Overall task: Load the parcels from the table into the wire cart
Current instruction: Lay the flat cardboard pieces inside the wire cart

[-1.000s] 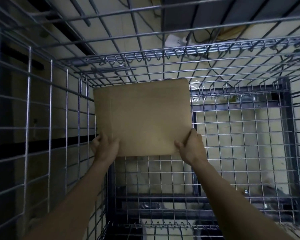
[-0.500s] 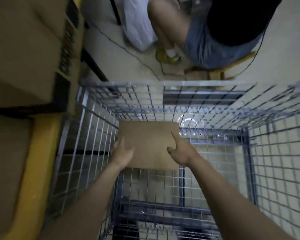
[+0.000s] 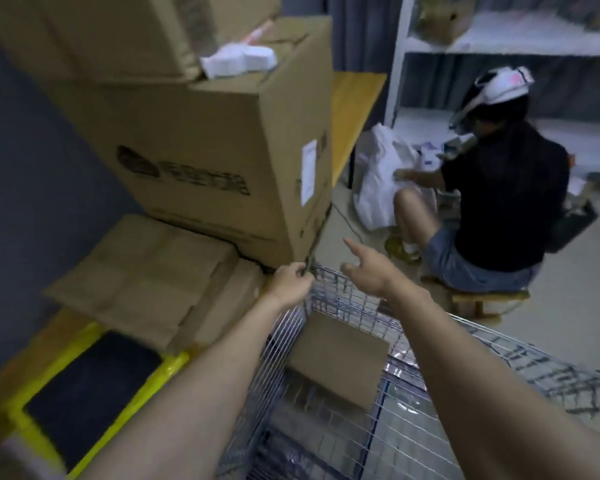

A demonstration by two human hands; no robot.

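Observation:
A flat brown parcel [image 3: 340, 355] lies inside the wire cart [image 3: 499, 355], leaning against its left wall, with neither hand on it. My left hand [image 3: 293, 282] is above the cart's left rim, its fingers curled at the bottom corner of a large cardboard box [image 3: 222, 150]; blur hides whether they grip it. My right hand [image 3: 368, 271] hovers over the cart with fingers spread, index finger pointing forward, holding nothing. Flat brown parcels [image 3: 146, 278] lie stacked on the table under the large box.
The table has a yellow edge [image 3: 94, 427] and a black mat [image 3: 90, 382], tight against the cart's left side. More boxes stack on top of the large one. A person [image 3: 499, 202] sits on a stool beyond the cart, by white shelves [image 3: 499, 43].
Both hands have let go of the brown parcel, which now rests in the cart. They rose out of the cart toward the table, and my view lifted up to the boxes.

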